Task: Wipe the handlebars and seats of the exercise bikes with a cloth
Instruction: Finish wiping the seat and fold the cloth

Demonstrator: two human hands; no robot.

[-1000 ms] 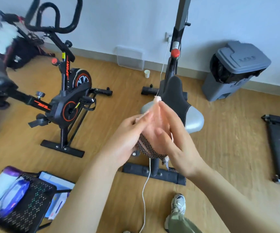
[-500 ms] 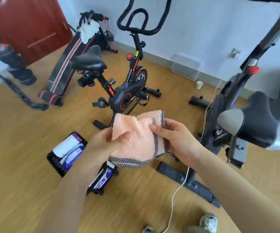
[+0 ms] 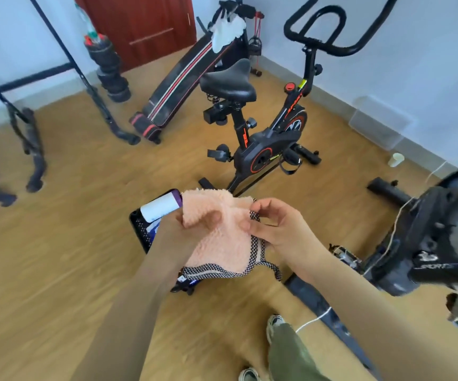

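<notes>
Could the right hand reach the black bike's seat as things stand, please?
Probably not yet: the right hand pinches the cloth, and the seat stands well beyond it, though nothing blocks the way.

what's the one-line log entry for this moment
phase: prep | left hand: grips pink cloth | right hand: pinches its checked edge | black-red bike: ahead, untouched

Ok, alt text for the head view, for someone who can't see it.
The left hand and right hand hold a peach cloth above a wooden floor. A black exercise bike stands beyond, a second bike at right.
</notes>
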